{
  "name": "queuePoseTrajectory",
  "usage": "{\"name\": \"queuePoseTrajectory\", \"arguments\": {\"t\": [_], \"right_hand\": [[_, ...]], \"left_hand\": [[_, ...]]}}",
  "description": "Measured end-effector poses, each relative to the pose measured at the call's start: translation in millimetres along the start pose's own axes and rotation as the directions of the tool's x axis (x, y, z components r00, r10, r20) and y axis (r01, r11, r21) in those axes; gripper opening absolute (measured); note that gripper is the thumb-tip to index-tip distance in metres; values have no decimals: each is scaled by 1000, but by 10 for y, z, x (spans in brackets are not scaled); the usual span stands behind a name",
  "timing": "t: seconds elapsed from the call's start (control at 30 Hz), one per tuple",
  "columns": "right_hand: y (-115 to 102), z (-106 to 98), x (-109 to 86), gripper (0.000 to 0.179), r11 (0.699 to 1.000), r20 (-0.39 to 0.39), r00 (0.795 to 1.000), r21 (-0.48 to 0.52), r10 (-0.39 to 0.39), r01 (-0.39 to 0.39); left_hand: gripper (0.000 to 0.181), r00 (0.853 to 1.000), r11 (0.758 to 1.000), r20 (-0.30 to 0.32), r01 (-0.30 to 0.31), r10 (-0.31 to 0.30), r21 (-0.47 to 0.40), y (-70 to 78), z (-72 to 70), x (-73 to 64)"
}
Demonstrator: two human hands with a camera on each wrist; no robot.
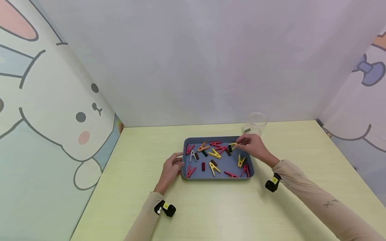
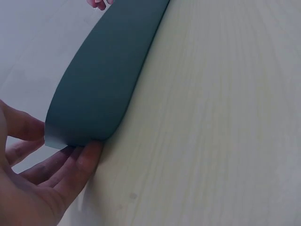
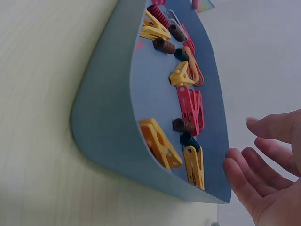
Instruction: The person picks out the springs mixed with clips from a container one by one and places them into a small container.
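A blue-grey tray (image 1: 223,177) lies on the table with red, yellow, orange and grey clothespins and several small ribbed cylinders in it. My left hand (image 1: 171,170) holds the tray's left end, fingertips against its outer wall; in the left wrist view its fingers (image 2: 84,157) press at the lower corner. Over the tray's back right corner is my right hand (image 1: 254,147). In the right wrist view its thumb and fingers are apart with nothing between them, close beside the rim. Nearest to them lie a yellow clothespin (image 3: 194,165) and a dark green ribbed cylinder (image 3: 189,140).
Behind the right hand stands a clear plastic jar (image 1: 257,121), with a small dark piece (image 1: 247,130) low at its left side. A pale wood-grain table (image 1: 211,211) extends around the tray. A white curtain-like wall (image 1: 193,83) rises at the back edge, and printed panels flank both sides.
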State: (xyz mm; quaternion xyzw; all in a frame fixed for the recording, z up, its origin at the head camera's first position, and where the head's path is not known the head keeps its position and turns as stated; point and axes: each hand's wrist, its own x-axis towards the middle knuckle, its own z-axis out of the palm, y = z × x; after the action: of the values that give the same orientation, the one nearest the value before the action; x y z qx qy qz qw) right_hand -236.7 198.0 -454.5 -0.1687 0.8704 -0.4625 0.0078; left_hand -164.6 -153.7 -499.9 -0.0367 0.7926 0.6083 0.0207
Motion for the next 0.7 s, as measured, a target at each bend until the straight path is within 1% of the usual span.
{"name": "queuePoseTrajectory", "arguments": {"t": [0.1, 0.27, 0.47, 0.63, 0.67, 0.7], "right_hand": [[-11, 42, -5, 19, 999, -12, 1000, -39, -1, 0], [-13, 107, -30, 15, 998, -25, 999, -58, -22, 21], [-1, 184, -48, 13, 997, -17, 1000, -78, -4, 3], [-40, 241, -76, 14, 994, -9, 1000, -105, -4, 3], [-49, 252, -82, 15, 994, -8, 1000, -106, -5, 4], [-53, 263, -85, 15, 994, -6, 1000, -108, -6, 5]], "left_hand": [[41, 1000, 1000, -1, 4, -4, -2, -2, 1, -3], [41, 1000, 1000, 2, 1, -1, -6, 4, -8, -6], [42, 999, 999, 38, 7, -5, -36, 27, -28, -10], [43, 997, 999, 74, 11, -8, -40, 263, -60, -131], [43, 997, 999, 73, 1, 2, -40, 257, -58, -131], [43, 997, 999, 72, 4, -1, -38, 293, -61, -151]]}}
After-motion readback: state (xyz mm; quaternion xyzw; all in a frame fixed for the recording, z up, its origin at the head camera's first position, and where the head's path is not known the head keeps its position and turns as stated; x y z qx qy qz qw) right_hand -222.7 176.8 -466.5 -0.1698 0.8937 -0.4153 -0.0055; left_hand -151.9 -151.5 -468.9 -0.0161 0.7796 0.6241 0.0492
